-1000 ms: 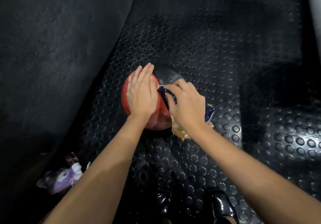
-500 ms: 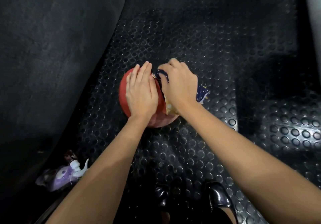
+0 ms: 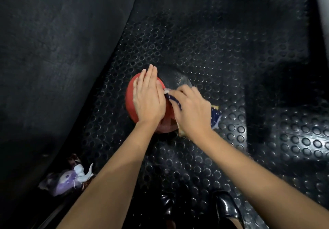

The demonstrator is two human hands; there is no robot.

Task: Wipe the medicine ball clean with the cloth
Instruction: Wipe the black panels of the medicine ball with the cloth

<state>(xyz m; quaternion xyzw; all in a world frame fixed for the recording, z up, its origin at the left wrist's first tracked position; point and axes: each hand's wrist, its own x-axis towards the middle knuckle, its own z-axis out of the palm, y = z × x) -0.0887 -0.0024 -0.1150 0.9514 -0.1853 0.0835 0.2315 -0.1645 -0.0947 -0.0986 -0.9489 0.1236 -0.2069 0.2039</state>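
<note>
A red and black medicine ball sits on the studded black rubber floor. My left hand lies flat on its red top, fingers straight and together, pointing away from me. My right hand grips a dark blue patterned cloth with yellow edging and presses it against the ball's right side. A corner of the cloth sticks out to the right of my wrist, and a strip of it runs over my knuckles. The ball's black half shows beyond my right fingers.
A dark padded wall rises on the left, close to the ball. A purple plush toy with a white spray nozzle lies at the lower left. My shiny black shoes stand at the bottom. A dark block stands at right.
My right hand slid with the cloth from the top of the ball down its right side toward me, uncovering the black half. My left hand stayed flat on the red part.
</note>
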